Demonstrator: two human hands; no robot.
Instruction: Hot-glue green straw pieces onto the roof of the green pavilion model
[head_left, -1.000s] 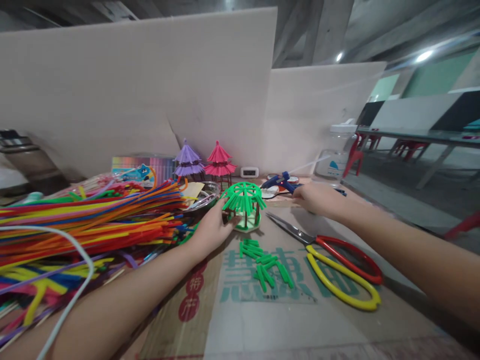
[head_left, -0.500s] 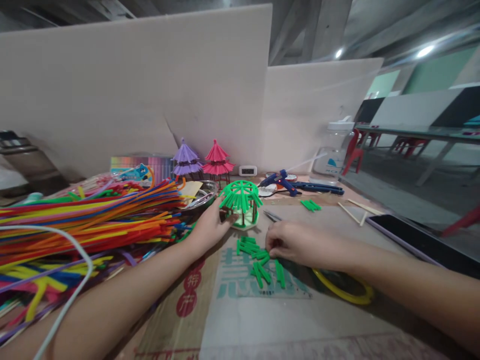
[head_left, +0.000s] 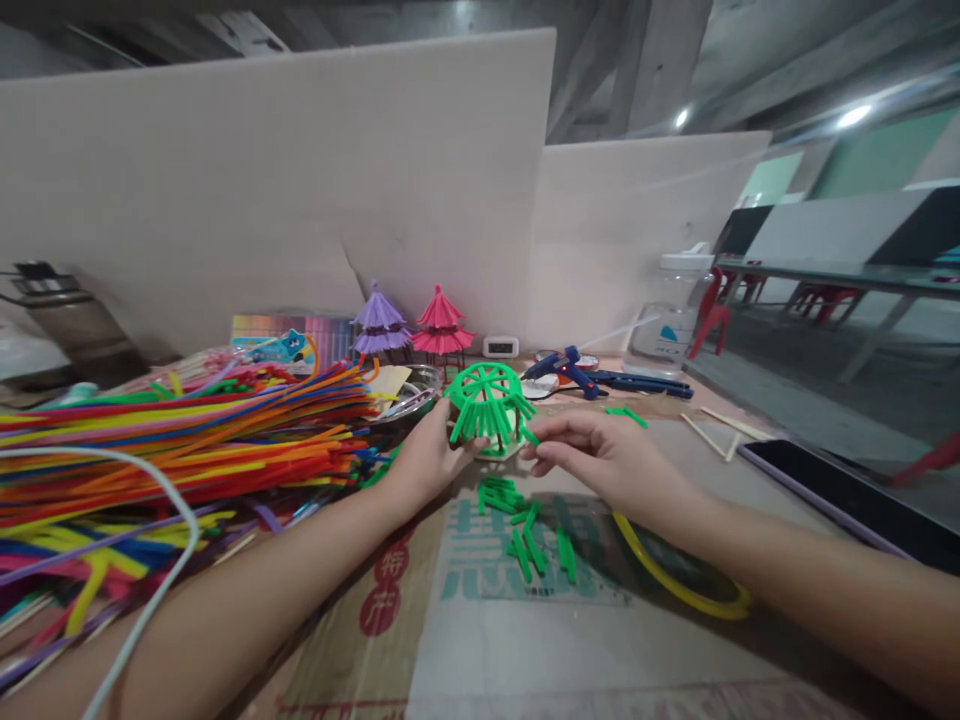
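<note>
A small green pavilion model (head_left: 489, 405) made of pipe-cleaner pieces stands on the cardboard-covered table (head_left: 600, 640). My left hand (head_left: 424, 462) grips its base from the left. My right hand (head_left: 600, 455) is beside its right edge, fingers pinched on a short green piece (head_left: 531, 436) held against the roof fringe. Several loose short green pieces (head_left: 529, 525) lie on the cardboard just in front of the model.
A big heap of coloured pipe cleaners (head_left: 172, 440) fills the left. Purple (head_left: 380, 322) and pink (head_left: 442, 324) pavilion models stand at the back by a blue glue gun (head_left: 574, 368). A yellow scissor handle (head_left: 675, 575) lies under my right forearm; a dark tablet (head_left: 847, 490) lies right.
My right hand left the glue gun area, dropped to the loose green pieces, picked one up, and has now brought it to the model's roof edge. My left hand stayed on the model.
</note>
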